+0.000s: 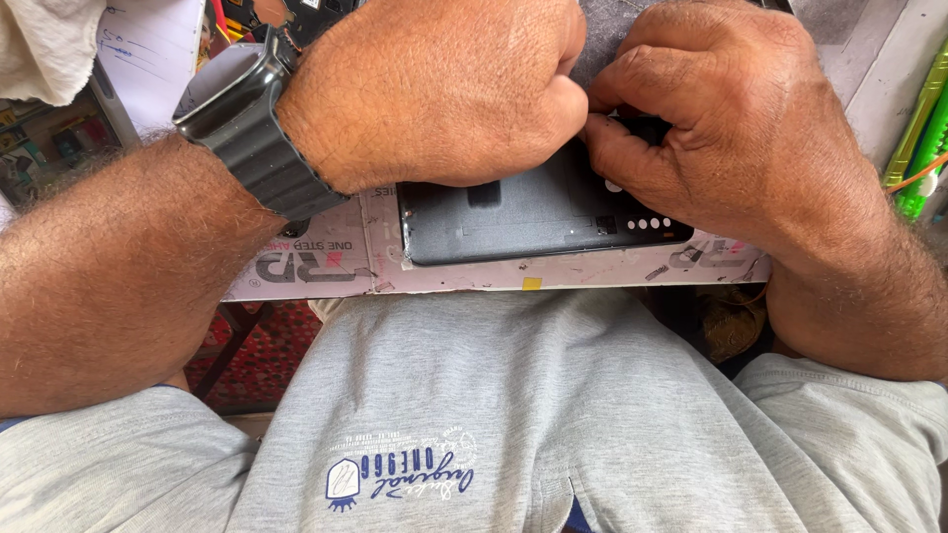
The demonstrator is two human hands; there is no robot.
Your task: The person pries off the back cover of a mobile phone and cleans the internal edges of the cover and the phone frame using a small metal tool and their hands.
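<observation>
A dark grey phone (533,219) lies back up on a printed white work mat (326,265) at the bench's near edge. My left hand (434,89), with a black watch (247,133) on its wrist, is curled into a fist and presses down on the phone's left and upper part. My right hand (736,123) bends over the phone's right end, its thumb and fingertips pinched at the far edge near several small round holes. The two hands touch each other above the phone. Anything held between the fingers is hidden.
Lined paper (148,49) and a pale cloth (44,44) lie at the far left. Green strips with an orange wire (923,138) stand at the right edge. My grey shirt (553,415) fills the foreground under the bench edge.
</observation>
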